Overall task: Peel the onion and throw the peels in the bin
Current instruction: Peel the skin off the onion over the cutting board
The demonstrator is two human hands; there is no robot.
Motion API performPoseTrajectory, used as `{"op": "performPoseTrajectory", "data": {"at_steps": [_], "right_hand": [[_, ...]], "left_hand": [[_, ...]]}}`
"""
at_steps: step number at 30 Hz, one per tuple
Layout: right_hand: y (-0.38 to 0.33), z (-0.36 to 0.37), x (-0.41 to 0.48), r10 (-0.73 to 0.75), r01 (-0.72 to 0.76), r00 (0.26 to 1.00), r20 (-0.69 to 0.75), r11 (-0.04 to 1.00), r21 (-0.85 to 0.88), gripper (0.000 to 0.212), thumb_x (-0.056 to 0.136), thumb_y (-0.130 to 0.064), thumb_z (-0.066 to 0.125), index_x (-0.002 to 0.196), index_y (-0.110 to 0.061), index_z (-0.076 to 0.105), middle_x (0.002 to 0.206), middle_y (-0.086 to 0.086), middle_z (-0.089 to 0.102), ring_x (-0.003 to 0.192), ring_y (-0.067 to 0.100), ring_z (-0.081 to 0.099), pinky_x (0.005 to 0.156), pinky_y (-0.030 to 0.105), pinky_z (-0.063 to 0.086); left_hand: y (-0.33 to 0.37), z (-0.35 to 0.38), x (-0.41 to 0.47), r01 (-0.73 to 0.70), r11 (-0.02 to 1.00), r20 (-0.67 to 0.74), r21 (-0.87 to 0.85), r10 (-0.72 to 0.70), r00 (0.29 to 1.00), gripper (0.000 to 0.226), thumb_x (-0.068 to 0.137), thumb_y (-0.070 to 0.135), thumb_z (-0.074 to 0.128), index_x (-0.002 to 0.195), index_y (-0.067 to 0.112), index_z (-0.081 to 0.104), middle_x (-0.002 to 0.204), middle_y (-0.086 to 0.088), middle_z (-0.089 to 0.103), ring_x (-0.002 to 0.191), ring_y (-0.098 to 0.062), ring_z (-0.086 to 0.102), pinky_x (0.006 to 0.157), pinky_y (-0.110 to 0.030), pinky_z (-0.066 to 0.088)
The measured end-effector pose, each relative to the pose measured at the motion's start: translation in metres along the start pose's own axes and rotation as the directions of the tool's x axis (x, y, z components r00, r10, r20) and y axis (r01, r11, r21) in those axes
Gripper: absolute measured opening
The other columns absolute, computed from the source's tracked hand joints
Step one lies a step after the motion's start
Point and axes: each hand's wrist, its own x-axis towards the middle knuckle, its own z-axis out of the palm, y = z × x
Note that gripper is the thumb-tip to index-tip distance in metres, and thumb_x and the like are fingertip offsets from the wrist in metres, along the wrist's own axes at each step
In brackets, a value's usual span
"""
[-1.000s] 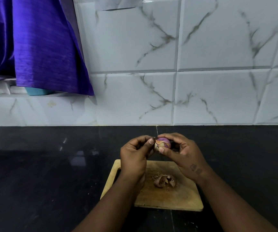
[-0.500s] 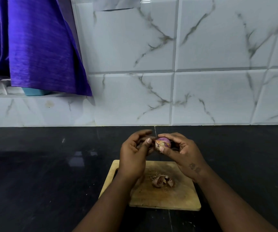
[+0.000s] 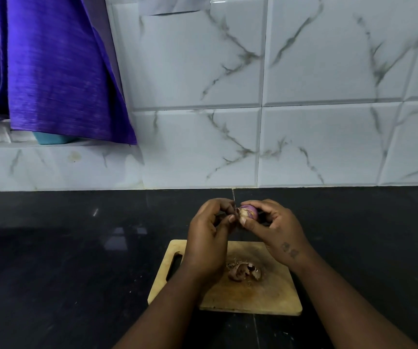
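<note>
A small purple onion (image 3: pixel 248 212) is held above the far edge of a wooden cutting board (image 3: pixel 260 295). My right hand (image 3: pixel 276 229) grips it from the right, thumb pressed on its near side. My left hand (image 3: pixel 209 238) pinches at the onion's left end, where pale loose skin shows. A heap of brown peels (image 3: pixel 243 271) lies on the middle of the board, below my hands. No bin is in view.
The board rests on a black stone counter (image 3: pixel 64 273). White marble-patterned tiles (image 3: pixel 328 122) form the back wall. A purple cloth (image 3: pixel 51 71) hangs at the upper left over a ledge with a teal container (image 3: pixel 51 139).
My left hand's fingers have shifted at the onion's left end, opening and closing again on the skin. The onion stays in my right hand, the peels on the board.
</note>
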Motion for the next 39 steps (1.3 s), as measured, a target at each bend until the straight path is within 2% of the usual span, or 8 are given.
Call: {"op": "performPoseTrajectory", "data": {"at_steps": [6, 10, 15, 19, 27, 31, 35, 39], "right_hand": [[0.002, 0.000, 0.002, 0.099, -0.092, 0.994, -0.037, 0.983, 0.160, 0.030, 0.085, -0.012, 0.081, 0.113, -0.022, 0.078, 0.108, -0.003, 0.077, 0.100, 0.010, 0.073, 0.084, 0.025, 0.060], [-0.001, -0.001, 0.005, 0.217, -0.190, 0.975, -0.043, 0.922, 0.337, 0.024, 0.090, -0.009, 0.073, 0.112, -0.017, 0.079, 0.107, 0.005, 0.079, 0.104, 0.022, 0.075, 0.085, 0.032, 0.063], [-0.004, -0.003, 0.002, 0.140, -0.136, 0.990, 0.004, 0.952, 0.274, 0.028, 0.086, -0.011, 0.079, 0.111, -0.022, 0.079, 0.109, 0.001, 0.079, 0.106, 0.020, 0.074, 0.090, 0.036, 0.062], [-0.005, -0.003, 0.000, 0.043, -0.049, 0.998, 0.041, 0.987, 0.151, 0.032, 0.083, -0.014, 0.083, 0.113, -0.026, 0.078, 0.112, -0.003, 0.076, 0.106, 0.013, 0.072, 0.092, 0.033, 0.059], [-0.006, 0.003, -0.002, -0.065, 0.064, 0.998, 0.008, 0.992, 0.110, 0.037, 0.078, -0.004, 0.086, 0.112, -0.016, 0.078, 0.113, 0.002, 0.069, 0.105, 0.012, 0.071, 0.084, 0.023, 0.060], [-0.009, 0.004, -0.004, -0.103, 0.103, 0.995, 0.001, 0.990, 0.096, 0.039, 0.078, -0.002, 0.085, 0.114, -0.015, 0.077, 0.113, 0.002, 0.068, 0.106, 0.011, 0.070, 0.084, 0.020, 0.058], [-0.008, 0.004, -0.004, -0.116, 0.115, 0.993, 0.010, 0.991, 0.072, 0.039, 0.078, -0.004, 0.086, 0.114, -0.018, 0.077, 0.113, 0.001, 0.068, 0.107, 0.013, 0.069, 0.086, 0.021, 0.059], [-0.009, 0.005, -0.004, -0.113, 0.111, 0.994, 0.006, 0.987, 0.116, 0.038, 0.078, -0.003, 0.085, 0.113, -0.016, 0.077, 0.113, 0.003, 0.069, 0.107, 0.014, 0.070, 0.085, 0.021, 0.058]], "left_hand": [[-0.001, 0.001, -0.001, 0.111, 0.984, -0.006, -0.140, -0.113, 0.994, 0.033, 0.103, -0.002, 0.057, 0.094, 0.029, 0.068, 0.117, 0.006, 0.072, 0.107, -0.022, 0.073, 0.090, -0.038, 0.064], [-0.005, -0.005, 0.002, 0.160, 0.986, -0.035, 0.049, -0.158, 0.987, 0.025, 0.097, 0.007, 0.063, 0.083, 0.027, 0.070, 0.092, 0.005, 0.073, 0.091, -0.024, 0.072, 0.082, -0.056, 0.063], [0.000, -0.006, 0.000, 0.108, 0.943, 0.025, 0.314, -0.122, 0.992, 0.026, 0.098, 0.033, 0.070, 0.072, 0.025, 0.073, 0.077, 0.005, 0.070, 0.076, -0.010, 0.067, 0.067, -0.037, 0.058], [0.002, -0.005, 0.000, 0.129, 0.977, -0.073, 0.170, -0.118, 0.990, 0.006, 0.092, 0.029, 0.078, 0.087, 0.030, 0.075, 0.082, 0.008, 0.074, 0.074, -0.007, 0.069, 0.065, -0.031, 0.060], [0.001, -0.001, 0.001, 0.206, 0.978, -0.173, -0.040, -0.210, 0.962, 0.009, 0.090, 0.016, 0.081, 0.091, 0.025, 0.081, 0.084, 0.001, 0.081, 0.082, -0.017, 0.077, 0.077, -0.041, 0.067], [0.001, -0.001, 0.001, 0.164, 0.986, -0.193, 0.006, -0.160, 0.968, 0.016, 0.091, 0.014, 0.079, 0.083, 0.027, 0.082, 0.079, 0.004, 0.080, 0.075, -0.010, 0.075, 0.069, -0.030, 0.064], [0.000, 0.001, 0.000, 0.150, 0.987, -0.233, 0.048, -0.135, 0.963, 0.015, 0.091, 0.010, 0.078, 0.089, 0.024, 0.081, 0.080, 0.003, 0.078, 0.074, -0.007, 0.074, 0.064, -0.021, 0.059], [0.001, 0.000, 0.000, 0.138, 0.990, -0.237, 0.020, -0.129, 0.963, 0.023, 0.092, 0.007, 0.077, 0.086, 0.029, 0.078, 0.080, 0.003, 0.078, 0.075, -0.010, 0.075, 0.067, -0.025, 0.063]]}}
